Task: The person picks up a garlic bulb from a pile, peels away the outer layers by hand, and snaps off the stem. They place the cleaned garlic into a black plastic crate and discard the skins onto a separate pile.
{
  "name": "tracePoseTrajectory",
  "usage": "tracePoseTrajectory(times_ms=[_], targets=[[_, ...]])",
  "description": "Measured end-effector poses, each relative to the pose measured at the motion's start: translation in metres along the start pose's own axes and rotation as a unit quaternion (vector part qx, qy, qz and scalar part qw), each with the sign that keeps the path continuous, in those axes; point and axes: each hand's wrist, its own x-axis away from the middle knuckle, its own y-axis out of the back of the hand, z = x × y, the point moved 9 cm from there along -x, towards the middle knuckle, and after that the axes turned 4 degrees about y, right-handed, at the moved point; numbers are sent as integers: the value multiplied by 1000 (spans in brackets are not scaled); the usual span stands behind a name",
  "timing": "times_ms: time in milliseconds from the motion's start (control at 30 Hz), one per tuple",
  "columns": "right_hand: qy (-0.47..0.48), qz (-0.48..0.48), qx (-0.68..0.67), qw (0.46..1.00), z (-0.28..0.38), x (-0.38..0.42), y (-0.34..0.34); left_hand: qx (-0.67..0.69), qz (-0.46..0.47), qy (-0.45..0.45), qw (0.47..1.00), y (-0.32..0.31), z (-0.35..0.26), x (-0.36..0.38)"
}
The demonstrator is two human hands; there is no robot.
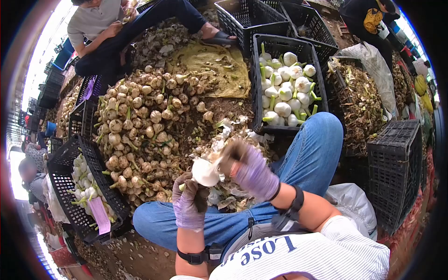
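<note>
My left hand (190, 200), in a purple glove with dirty fingertips, is closed on the green stem end of a white garlic bulb (205, 172). The bulb lies tilted between my two hands, above my crossed legs. At its other side, my right hand (249, 170), gloved the same way and blurred at the fingers, pinches a loose flap of pale garlic skin (215, 159). Beneath the hands lies a heap of shed garlic skins (228, 193). A big pile of unpeeled, soil-stained garlic (140, 126) rises just beyond my left hand.
A black crate (257, 84) of cleaned white garlic stands ahead. Another crate (63, 186) with garlic and a pink tag is at left. Dry husks (359, 102) fill a container at right, near an upturned crate (394, 172). A person (98, 28) sits across the pile.
</note>
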Motion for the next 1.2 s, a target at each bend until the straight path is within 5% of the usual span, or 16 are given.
tracePoseTrajectory(times_ms=[33, 100, 233, 267, 467, 500, 567, 633, 700, 767, 867, 933, 1033, 1067, 1200], targets=[[3, -48, -133, 990, 11, -6, 10, -18, 27, -1, 999, -3, -2, 2], [-74, -140, -80, 984, 4, -16, 42, -3, 48, 16, 999, -2, -2, 2], [27, 8, -24, 999, -2, -15, 26, 8, 5, 10, 1000, 2, -2, -5], [-36, 61, 57, 996, -10, -7, 16, 12, -7, 9, 1000, 4, -2, -7], [-3, 74, 271, 960, -11, 4, 0, -195, -28, -72, 978, 0, -4, -6], [-23, 68, 241, 968, -9, 2, 2, -206, -12, -87, 975, 0, -5, -7], [-137, 107, -25, 984, -42, 5, 0, -170, 29, -54, 983, 5, -2, -12], [-194, 85, -55, 976, -61, 6, 14, -153, 37, -35, 987, 6, 2, -14], [-234, -85, -183, 951, -93, 3, 53, -72, 33, -1, 997, 3, 9, -18], [-221, -134, -92, 962, -96, 2, 77, -47, -29, -15, 998, 22, 11, -34], [-226, -82, -23, 970, -120, 6, 84, -117, -153, 32, 981, 42, 23, -60], [-247, -56, 115, 961, -131, 12, 87, -88, -12, 46, 995, -4, 29, -80], [-246, -46, 156, 956, -123, 5, 86, -49, 215, 26, 975, -121, 15, -79], [-239, -47, 128, 961, -129, 4, 88, -49, 228, 22, 972, -132, 11, -89], [-235, -52, 85, 967, -138, 0, 95, -296, 43, 29, 954, -37, 37, -202]])
